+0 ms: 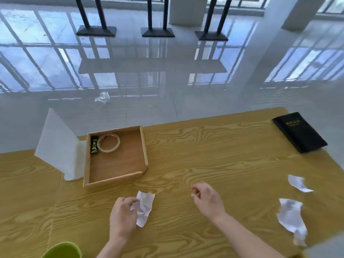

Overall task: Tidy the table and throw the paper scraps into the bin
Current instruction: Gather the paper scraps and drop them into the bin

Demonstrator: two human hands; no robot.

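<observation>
A: Head view: left hand, fingers pinching a crumpled scrap, long axis running near to far on the worktop.

B: Right hand loosely curled, empty; two scraps lie to its right. Green bin sits near-left, closer to the left hand.

Three crumpled white paper scraps on the wooden table: one near the front edge, two toward the right edge. Green bin at the front-left edge.
</observation>
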